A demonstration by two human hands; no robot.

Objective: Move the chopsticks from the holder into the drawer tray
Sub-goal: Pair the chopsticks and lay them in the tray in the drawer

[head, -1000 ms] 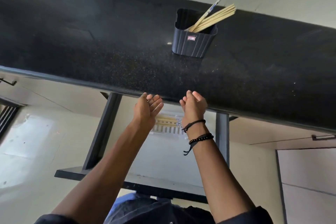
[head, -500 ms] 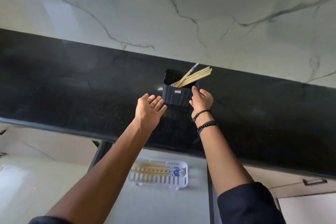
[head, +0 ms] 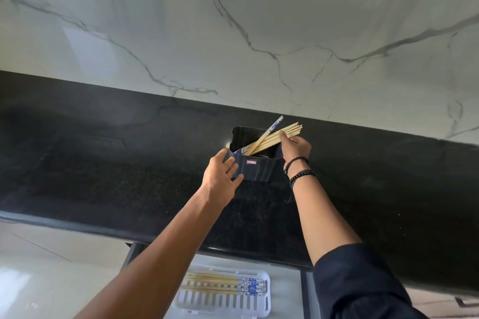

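Observation:
A dark ribbed holder (head: 255, 166) stands on the black counter (head: 103, 163) near the wall. Several pale wooden chopsticks (head: 269, 138), one with a blue-patterned end, lean out of it to the right. My right hand (head: 295, 147) is at the holder's right rim, its fingertips touching the leaning chopsticks. My left hand (head: 220, 176) is spread open against the holder's left front corner. Below the counter edge, a white slotted tray (head: 225, 303) in the open drawer (head: 285, 292) holds several chopsticks lying flat.
A marble-look wall (head: 259, 21) rises behind the counter. The drawer's dark frame (head: 307, 292) runs along its right side. Pale cabinet fronts (head: 51, 267) lie left of the drawer, and a handle (head: 466, 302) shows at the lower right.
Both hands rose from the drawer under the counter edge to the holder. My right hand reached the chopsticks and my left came against the holder. The view tilted up.

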